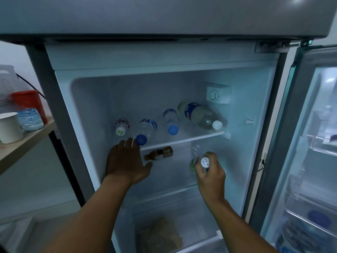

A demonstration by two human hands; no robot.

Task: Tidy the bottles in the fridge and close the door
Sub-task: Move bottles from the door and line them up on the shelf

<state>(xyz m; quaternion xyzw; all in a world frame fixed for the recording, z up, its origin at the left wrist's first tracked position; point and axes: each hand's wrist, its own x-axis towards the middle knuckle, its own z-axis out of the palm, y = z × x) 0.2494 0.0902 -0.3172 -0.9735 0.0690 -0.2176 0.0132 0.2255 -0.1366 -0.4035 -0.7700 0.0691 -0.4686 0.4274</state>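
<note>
The right hand (209,172) is curled tight around a clear plastic bottle with a green label and a white printed cap (204,162), holding it cap toward the camera in the right part of the space under the white upper shelf (184,138) of the open grey fridge (164,57). The left hand (125,161) is spread flat, fingers apart and gripping nothing, its fingertips at the front edge of that shelf, just beside the blue cap of a clear water bottle lying on its side (145,129). To the left of that bottle lies a small bottle with a pink label and a white cap (121,127); to its right lie a second blue-capped clear bottle (171,121) and a large pale bottle with a blue label and a white cap (199,115), angled across the shelf's right end. Below the shelf, between the two hands, a small brown bottle (159,153) lies on its side. The fridge door (310,143) stands open at the right.
</note>
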